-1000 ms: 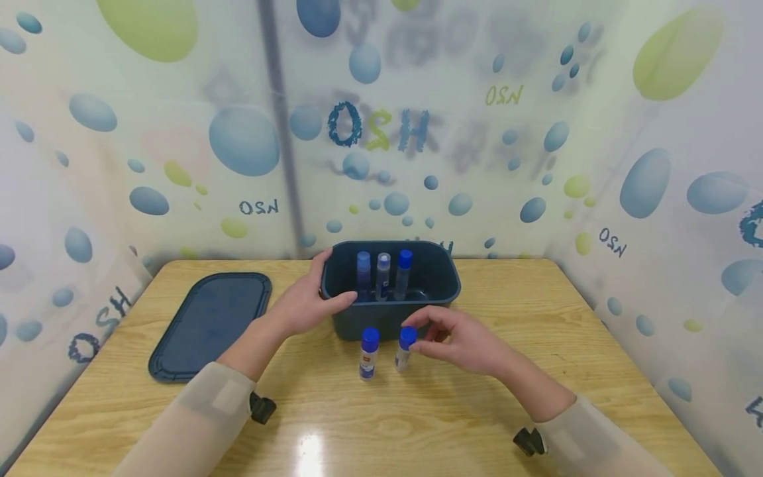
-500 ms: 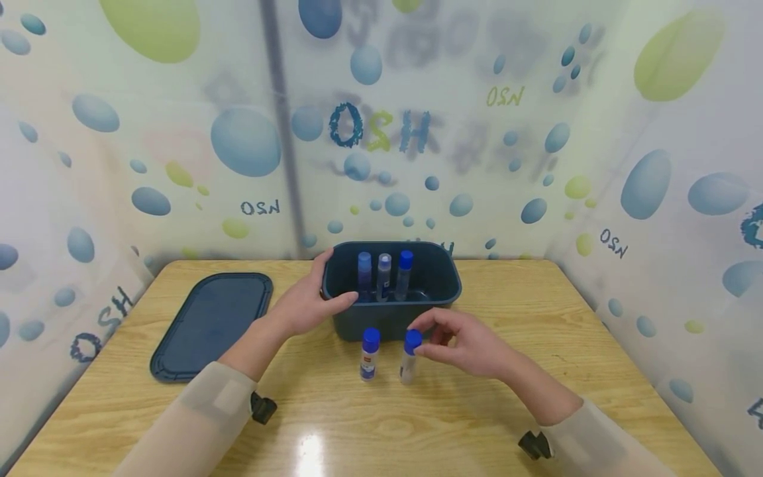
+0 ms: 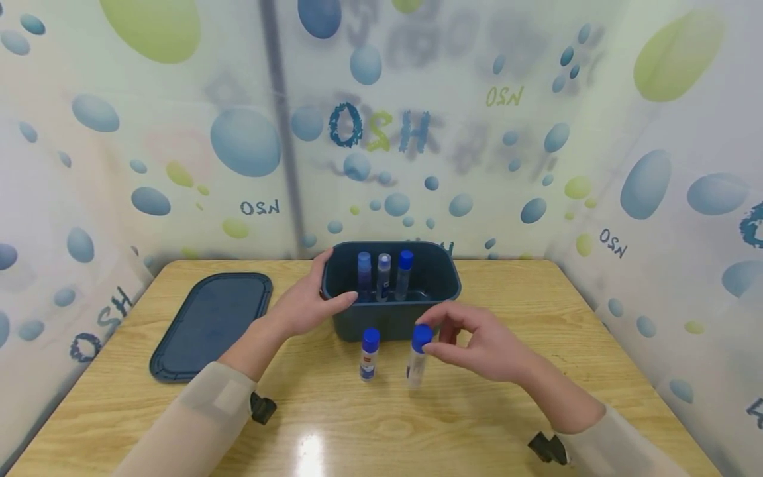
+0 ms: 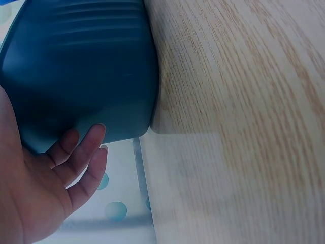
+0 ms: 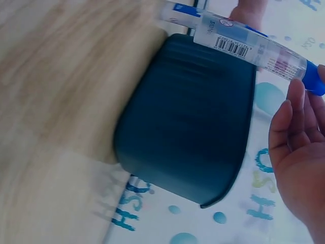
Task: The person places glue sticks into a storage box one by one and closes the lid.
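Note:
A dark blue plastic bin point(image 3: 381, 323) stands at the back of the table. My left hand point(image 3: 303, 305) holds its left end, the thumb over the front rim and the other fingers along the side. In front of the bin, my right hand point(image 3: 477, 341) pinches the blue cap of a glue stick point(image 3: 415, 368) between thumb and fingertips. Its clear body and barcode label show in the right wrist view, with the glue stick point(image 5: 277, 57) tilted across the bin. To its left, another glue stick point(image 3: 368, 362) stands upright on the table.
Inside the bin stand three more capped tubes, a lighter blue-capped tube point(image 3: 363, 273), a clear-topped tube point(image 3: 383, 275) and a blue-capped tube point(image 3: 403, 275). A flat dark blue lid point(image 3: 211, 324) lies on the wooden table point(image 3: 334, 430) at left. Patterned curtains point(image 3: 381, 179) enclose the table.
My right hand has moved right and slightly toward me with the glue stick, widening the gap from the other one. The left hand and the bin have stayed put.

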Demonstrator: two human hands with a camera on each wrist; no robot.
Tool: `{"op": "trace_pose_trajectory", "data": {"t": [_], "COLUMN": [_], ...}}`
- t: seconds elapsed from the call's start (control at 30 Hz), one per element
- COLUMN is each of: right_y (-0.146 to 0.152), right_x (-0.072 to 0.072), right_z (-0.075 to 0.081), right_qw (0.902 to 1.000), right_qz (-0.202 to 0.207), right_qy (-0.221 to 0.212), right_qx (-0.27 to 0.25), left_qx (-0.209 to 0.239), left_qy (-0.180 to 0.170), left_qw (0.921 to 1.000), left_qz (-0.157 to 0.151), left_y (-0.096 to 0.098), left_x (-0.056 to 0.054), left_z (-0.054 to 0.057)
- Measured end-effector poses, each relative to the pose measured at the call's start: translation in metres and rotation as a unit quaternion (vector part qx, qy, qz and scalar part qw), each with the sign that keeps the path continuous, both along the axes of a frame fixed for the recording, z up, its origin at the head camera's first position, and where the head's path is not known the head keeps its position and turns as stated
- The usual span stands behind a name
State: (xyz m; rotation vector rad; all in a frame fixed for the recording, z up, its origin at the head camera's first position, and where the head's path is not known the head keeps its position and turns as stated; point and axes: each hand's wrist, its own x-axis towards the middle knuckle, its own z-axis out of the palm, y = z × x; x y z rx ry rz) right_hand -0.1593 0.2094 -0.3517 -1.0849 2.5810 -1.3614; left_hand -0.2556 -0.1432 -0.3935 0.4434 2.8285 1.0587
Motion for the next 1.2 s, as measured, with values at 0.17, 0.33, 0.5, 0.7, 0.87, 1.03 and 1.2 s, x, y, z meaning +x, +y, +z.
{"op": "trace_pose_trajectory", "data": {"t": [0.17,0.33,0.5,0.7,0.87,1.03,1.2], "right_y": [0.0,-0.002,-0.003,-0.001,0.001,0.002,0.001], "right_x": [0.003,0.005,0.006,0.005,0.001,-0.003,-0.009], "right_z": [0.012,0.022,0.033,0.047,0.059,0.072,0.084], "right_qw": [0.999,0.9972,0.9946,0.9924,0.9879,0.9843,0.98], "right_qz": [0.016,0.023,0.033,0.021,0.012,-0.008,-0.027], "right_qy": [0.036,0.065,0.09,0.11,0.137,0.15,0.146], "right_qx": [-0.02,-0.029,-0.04,-0.05,-0.072,-0.093,-0.133], "left_qx": [-0.001,0.001,0.001,0.001,0.002,0.003,0.001], "left_qy": [0.002,0.005,0.005,0.004,0.005,0.003,0.0], "left_qw": [1.0,1.0,1.0,1.0,1.0,1.0,1.0], "left_qz": [0.0,0.001,0.0,-0.001,0.001,0.001,0.001], "left_y": [0.0,0.0,0.0,0.0,0.001,0.0,0.0], "left_x": [0.0,0.001,0.001,0.0,0.002,0.002,0.003], "left_z": [0.0,0.0,-0.001,0.0,0.001,0.002,0.002]}}
